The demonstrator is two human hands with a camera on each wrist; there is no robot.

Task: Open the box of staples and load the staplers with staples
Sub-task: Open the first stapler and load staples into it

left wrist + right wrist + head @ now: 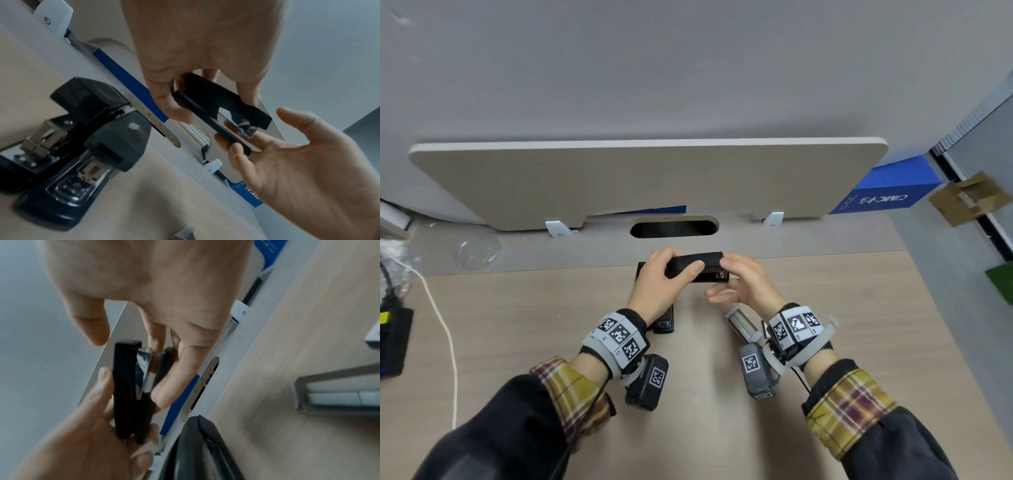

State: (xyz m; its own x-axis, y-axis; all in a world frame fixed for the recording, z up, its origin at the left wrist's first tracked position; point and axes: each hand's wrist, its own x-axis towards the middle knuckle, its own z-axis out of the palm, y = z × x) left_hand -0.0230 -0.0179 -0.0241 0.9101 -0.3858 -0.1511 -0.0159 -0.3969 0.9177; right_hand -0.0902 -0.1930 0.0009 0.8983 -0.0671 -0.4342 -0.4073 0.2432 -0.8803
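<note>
Two hands on one black stapler point(697, 266) — left hand point(657, 284) grips it, right hand point(743, 284) touches its front, fingers relaxed; opening step — next, lift the top.

The blue box point(887, 192), standing well beyond and to the right of the held stapler point(698, 267), carries white lettering seen upside down; it appears to read "CIMC" followed by characters too small to make out (a thin white rule runs beside them). The wrist bands point(619, 334) bear square black-and-white coded markers, no legible words. Nothing else readable.
</note>
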